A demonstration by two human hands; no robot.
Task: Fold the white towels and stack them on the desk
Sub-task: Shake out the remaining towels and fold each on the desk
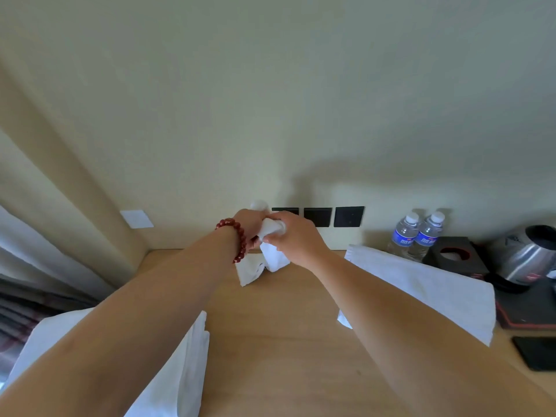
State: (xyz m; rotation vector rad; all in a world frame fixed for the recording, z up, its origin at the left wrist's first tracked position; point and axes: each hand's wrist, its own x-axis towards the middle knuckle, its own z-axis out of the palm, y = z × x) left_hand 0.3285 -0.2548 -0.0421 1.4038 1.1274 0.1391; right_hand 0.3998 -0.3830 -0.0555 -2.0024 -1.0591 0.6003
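**Towel bunched in both hands above counter**

Towel, small & white, is held up off the counter near the back wall, w/ both hands closed on it. Head view: left hand grips the upper part, a bit of cloth poking out above the fist; right hand has fingers curled round the twisted middle section. Lower ends of the cloth hang down in two flaps, tips at or just above the wood surface; can't tell if they touch. Left wrist wears a red bead bracelet.

Folded white towels lie stacked at the near-left of the counter, partly under the left forearm. Another white towel lies spread flat at right, partly hidden by the right forearm.

Back right: two water bottles stand side by side, touching, blue labels. Just beside them a dark tissue box, then a steel kettle on a black tray. A flat black object sits at the right edge, nearer than the tray; can't tell what it is.

Wall behind carries three black sockets, the leftmost partly behind the hands, & a white plate further left. Curtain hangs at far left.
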